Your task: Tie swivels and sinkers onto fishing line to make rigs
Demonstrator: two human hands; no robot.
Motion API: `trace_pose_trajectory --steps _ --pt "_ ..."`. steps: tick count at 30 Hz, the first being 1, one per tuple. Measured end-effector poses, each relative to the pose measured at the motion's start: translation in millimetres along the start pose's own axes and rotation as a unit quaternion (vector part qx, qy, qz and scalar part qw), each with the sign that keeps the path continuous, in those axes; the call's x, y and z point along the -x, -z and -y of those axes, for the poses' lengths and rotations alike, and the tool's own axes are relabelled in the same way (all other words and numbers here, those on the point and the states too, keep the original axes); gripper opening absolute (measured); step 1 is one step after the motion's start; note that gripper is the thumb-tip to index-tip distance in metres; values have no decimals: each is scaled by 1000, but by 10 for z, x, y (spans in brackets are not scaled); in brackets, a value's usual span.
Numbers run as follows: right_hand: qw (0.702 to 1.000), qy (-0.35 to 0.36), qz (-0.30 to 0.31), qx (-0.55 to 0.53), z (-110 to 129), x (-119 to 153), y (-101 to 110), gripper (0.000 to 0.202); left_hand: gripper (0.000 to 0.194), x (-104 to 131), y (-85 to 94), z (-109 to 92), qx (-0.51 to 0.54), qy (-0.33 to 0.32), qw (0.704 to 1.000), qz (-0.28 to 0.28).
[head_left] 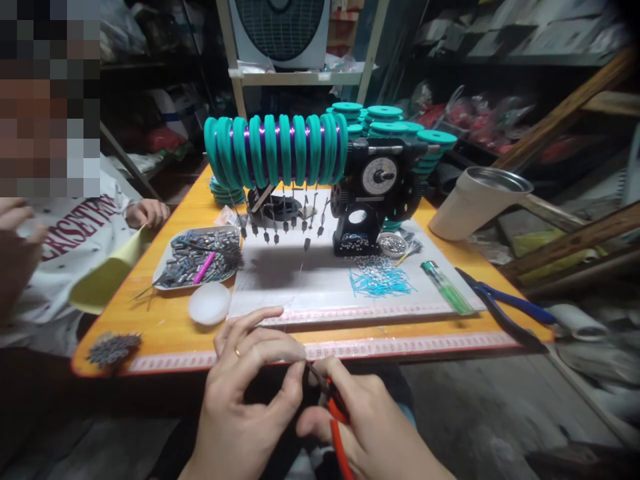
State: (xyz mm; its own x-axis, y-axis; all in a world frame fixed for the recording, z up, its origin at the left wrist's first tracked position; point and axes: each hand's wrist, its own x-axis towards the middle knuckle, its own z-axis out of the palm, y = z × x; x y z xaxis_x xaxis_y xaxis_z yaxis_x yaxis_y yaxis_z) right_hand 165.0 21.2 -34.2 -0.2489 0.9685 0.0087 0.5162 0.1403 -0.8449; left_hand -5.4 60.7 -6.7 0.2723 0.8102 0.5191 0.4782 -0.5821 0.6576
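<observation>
While the right hand point(373, 417) curls around red-handled pliers point(338, 435) just off the near edge of a yellow table point(173, 323), the left hand point(253, 387) presses thumb and forefinger together at the tool's tip; anything pinched there is too small to make out. Both forearms and the pliers' lower handle run out of frame in the head view. Beyond, teal spools point(256, 153) line a black machine point(350, 173), dark dangling pieces point(277, 238) blurred beneath. At left, a co-worker point(85, 247) is cut off.
</observation>
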Motion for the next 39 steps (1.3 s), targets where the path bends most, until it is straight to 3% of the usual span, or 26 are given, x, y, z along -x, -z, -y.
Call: trace_pose_trajectory --steps 7,12,18,23,27,31,34,39 --pt "993 -66 68 -73 101 -16 94 48 25 -19 32 21 -42 -77 996 -2" --pt "994 -97 51 -20 -18 37 27 33 24 -47 12 57 -62 -90 994 6" --pt "991 -111 62 44 -44 128 196 26 21 -95 47 231 -105 -100 989 10" --pt "996 -75 -6 56 -100 199 246 21 31 -171 69 340 -168 -120 975 81" --pt "995 14 -73 60 -128 158 194 14 16 -237 25 321 -163 -132 975 77" --pt "960 159 -187 135 -126 43 160 33 20 -270 6 252 -98 -134 984 60" --pt "933 219 -220 180 -105 -50 173 47 24 -275 7 212 -61 -136 987 66" --pt "912 261 -233 216 -28 -148 232 29 27 -219 7 206 13 -111 989 94"
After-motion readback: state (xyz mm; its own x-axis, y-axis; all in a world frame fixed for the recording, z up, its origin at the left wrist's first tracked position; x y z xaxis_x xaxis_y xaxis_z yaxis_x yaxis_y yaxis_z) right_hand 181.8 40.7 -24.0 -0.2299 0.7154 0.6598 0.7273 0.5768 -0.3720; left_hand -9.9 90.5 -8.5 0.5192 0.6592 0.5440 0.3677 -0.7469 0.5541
